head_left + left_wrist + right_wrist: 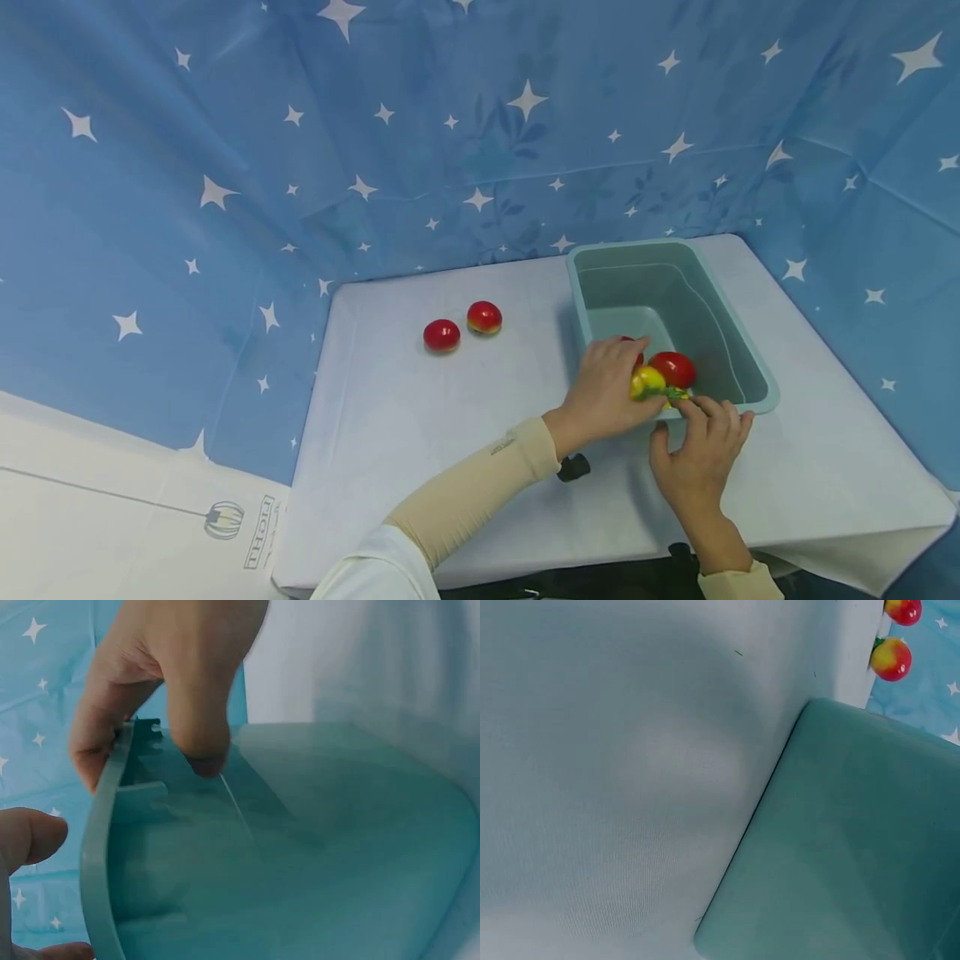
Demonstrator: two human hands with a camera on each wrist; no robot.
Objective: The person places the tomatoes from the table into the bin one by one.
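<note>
My left hand (611, 387) is over the near end of a pale teal tub (716, 300). Its thumb and a finger stand apart in the left wrist view, with starry cloth visible between them. Just below it in the tub lies a yellow toy fruit (647, 381) with green leaves, partly covered by the hand. Beside that sits a red toy fruit (675, 368); another red patch is mostly hidden behind the fingers. My right hand (701, 454) grips the near rim, thumb against the outer wall and fingers over the edge, as the left wrist view shows.
Two more red-and-yellow fruits, one (442, 335) nearer and one (484, 317) farther back, rest on the white-covered table (420, 417) left of the tub. Starry blue cloth (450, 150) hangs behind the table. The right wrist view shows mostly the tub's outer wall (840, 840).
</note>
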